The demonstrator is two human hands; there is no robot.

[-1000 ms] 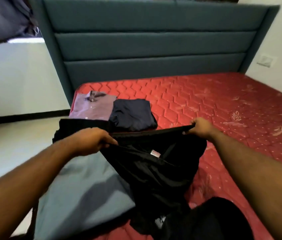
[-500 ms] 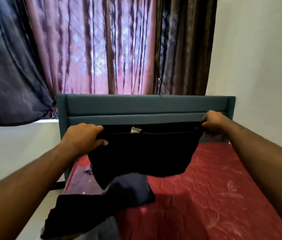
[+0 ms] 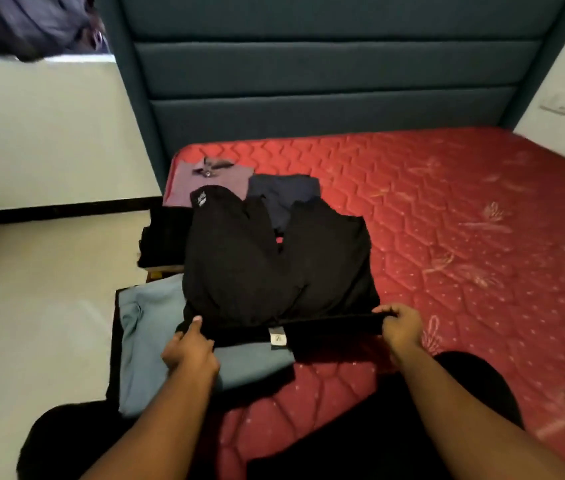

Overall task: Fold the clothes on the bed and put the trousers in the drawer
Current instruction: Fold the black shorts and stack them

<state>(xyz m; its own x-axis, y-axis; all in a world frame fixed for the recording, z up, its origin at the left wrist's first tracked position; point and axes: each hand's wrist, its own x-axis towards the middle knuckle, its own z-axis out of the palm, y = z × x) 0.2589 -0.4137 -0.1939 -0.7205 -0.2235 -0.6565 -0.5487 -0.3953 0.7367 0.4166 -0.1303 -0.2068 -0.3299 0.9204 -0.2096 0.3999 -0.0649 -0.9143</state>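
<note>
Holding the waistband taut, the person is laying the black trousers flat on the red mattress, in the middle of the frame. The left hand is pinching the left end of the band, thumb on top, and the right hand is gripping the right end with its fingers curled around the cloth. The trousers are lying just above both hands in the frame, legs running away toward the headboard, partly covering a blue-grey garment at lower left and a folded navy piece further up.

To my eye the step is going to need an even pull on both corners so the band is lying straight, then the legs smoothing together, since they are lying apart with a gap between them. A folded purple shirt is sitting near the mattress's upper left corner.
</note>
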